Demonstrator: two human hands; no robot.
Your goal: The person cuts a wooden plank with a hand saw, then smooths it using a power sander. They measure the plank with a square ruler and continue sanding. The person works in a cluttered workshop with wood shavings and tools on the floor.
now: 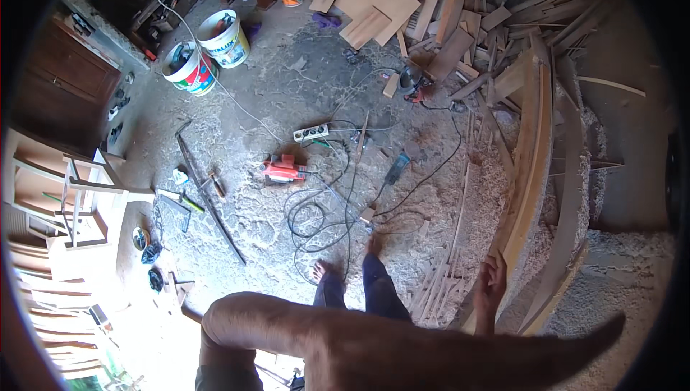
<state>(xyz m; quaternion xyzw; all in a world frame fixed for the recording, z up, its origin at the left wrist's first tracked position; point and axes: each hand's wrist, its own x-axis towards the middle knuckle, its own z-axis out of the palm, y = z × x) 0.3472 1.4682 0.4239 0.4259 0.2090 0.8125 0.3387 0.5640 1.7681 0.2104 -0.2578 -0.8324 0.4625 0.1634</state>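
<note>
My left forearm crosses the lower edge close to the camera, with my left hand large and dark at its end. One digit stretches out to the right; the other fingers are hidden or out of the picture. No object shows in it. Lower right, my right hand is beside a long wooden beam, its fingers loosely bent and apart, holding nothing visible. Whether the fingertips touch the wood I cannot tell. The beam runs up along the right side next to another long board.
On the dusty floor lie a red power tool, a white power strip, tangled cables, a teal-and-black tool and a long metal bar. Two buckets stand upper left. Wood scraps are heaped upper right; wooden furniture frames stand left.
</note>
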